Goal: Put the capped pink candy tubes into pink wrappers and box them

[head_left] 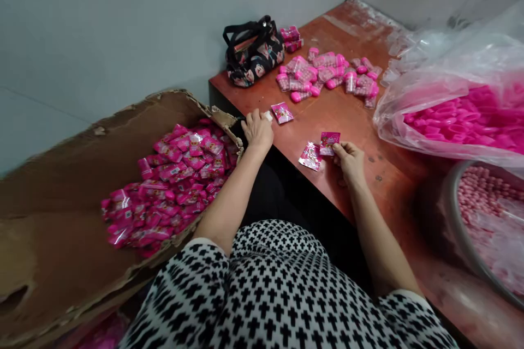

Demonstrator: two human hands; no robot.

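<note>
My right hand (350, 162) pinches a small pink printed sachet (329, 143) by its edge, just above the table. A second pink sachet (310, 156) lies beside it, partly beneath or against it. Palm down at the table's edge is my left hand (258, 130), its fingers bent and closed. A small white piece (268, 115) shows at its thumb side; what it is cannot be made out. Just right of that hand, another pink sachet (282, 113) lies flat on the reddish table (303, 131).
At left stands a torn cardboard box (61, 196) with many wrapped pink packs (176, 174). Pink-capped bottles of beads (327, 73) lie behind the sachets, near a floral bag (256, 57). To the right are a plastic sack of pink parts (462, 114) and a grey bead tub (452, 218).
</note>
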